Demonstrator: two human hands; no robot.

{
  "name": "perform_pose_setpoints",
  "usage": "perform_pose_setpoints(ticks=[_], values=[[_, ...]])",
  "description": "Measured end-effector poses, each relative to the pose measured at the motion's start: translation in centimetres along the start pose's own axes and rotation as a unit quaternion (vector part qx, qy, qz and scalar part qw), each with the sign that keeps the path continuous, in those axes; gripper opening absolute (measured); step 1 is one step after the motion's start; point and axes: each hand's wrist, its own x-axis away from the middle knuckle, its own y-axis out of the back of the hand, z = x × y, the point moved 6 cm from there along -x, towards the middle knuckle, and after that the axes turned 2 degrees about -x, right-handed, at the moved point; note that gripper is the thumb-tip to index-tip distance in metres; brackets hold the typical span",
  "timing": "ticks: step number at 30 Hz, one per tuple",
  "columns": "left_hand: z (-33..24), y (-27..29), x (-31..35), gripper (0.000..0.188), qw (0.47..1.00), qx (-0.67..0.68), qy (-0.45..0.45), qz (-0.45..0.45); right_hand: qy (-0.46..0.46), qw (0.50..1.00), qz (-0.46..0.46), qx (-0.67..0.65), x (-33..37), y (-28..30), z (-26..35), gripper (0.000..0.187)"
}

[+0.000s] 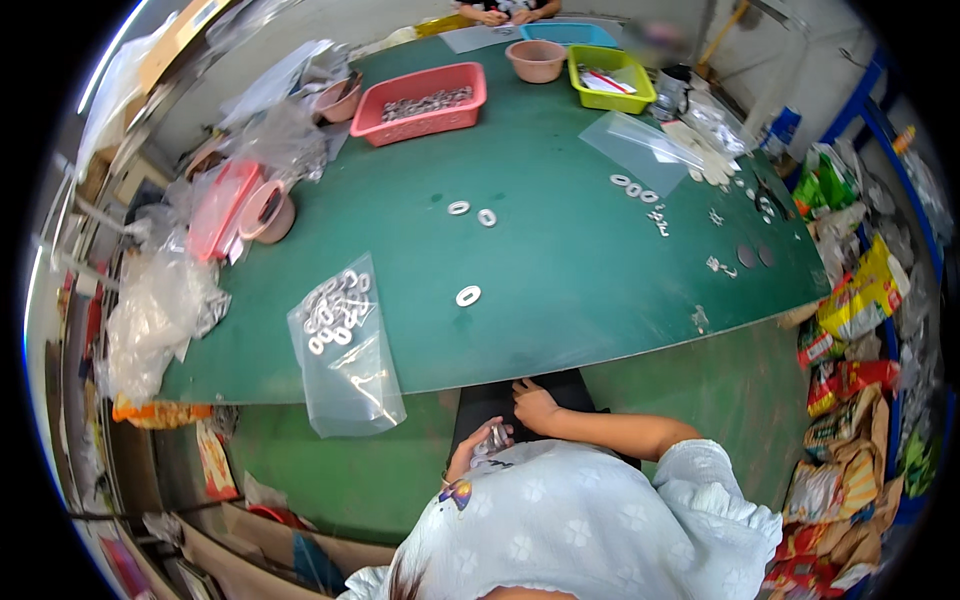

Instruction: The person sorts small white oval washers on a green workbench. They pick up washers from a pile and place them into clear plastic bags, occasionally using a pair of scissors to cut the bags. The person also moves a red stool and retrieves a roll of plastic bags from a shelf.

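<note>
Low over my lap, just past the table's near edge, my left hand (pixel 482 447) is curled around several small shiny, silvery pieces (pixel 494 441). Their exact kind is too small to make out. Beside it, to the right, my right hand (pixel 537 408) has its fingers bent together close to the table edge; whatever they may hold is hidden. On the green table (pixel 560 270) ahead lies an oval metal ring (pixel 468 296), with two more rings (pixel 459 208) farther back. To the left, a clear plastic bag (pixel 350 385) with many such rings overhangs the near edge.
A pink basket (pixel 470 118) of small metal parts, a pink bowl (pixel 535 62) and a green basket (pixel 612 98) stand at the back. Loose small parts (pixel 659 222) and a clear sheet (pixel 640 150) lie right. Plastic bags (pixel 160 310) crowd the left. Another person's hands (pixel 508 17) are across the table.
</note>
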Motion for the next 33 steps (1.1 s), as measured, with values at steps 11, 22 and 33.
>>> perform_pose_setpoints(ticks=[11, 22, 33], values=[[-0.4, 0.1, 0.5, 0.033, 0.999, 0.021, -0.003, 0.031, -0.063, 0.995, 0.048, 0.057, -0.3, -0.7, 1.4, 0.026], [-0.7, -0.3, 0.8, 0.037, 1.000, 0.004, -0.012, 0.022, -0.148, 0.988, 0.030, 0.025, -0.9, -1.5, 0.9, 0.025], [-0.9, -0.3, 0.9, 0.033, 0.995, 0.069, 0.001, 0.077, -0.196, 0.879, -0.224, -0.372, 3.6, 5.5, -1.6, 0.020]])
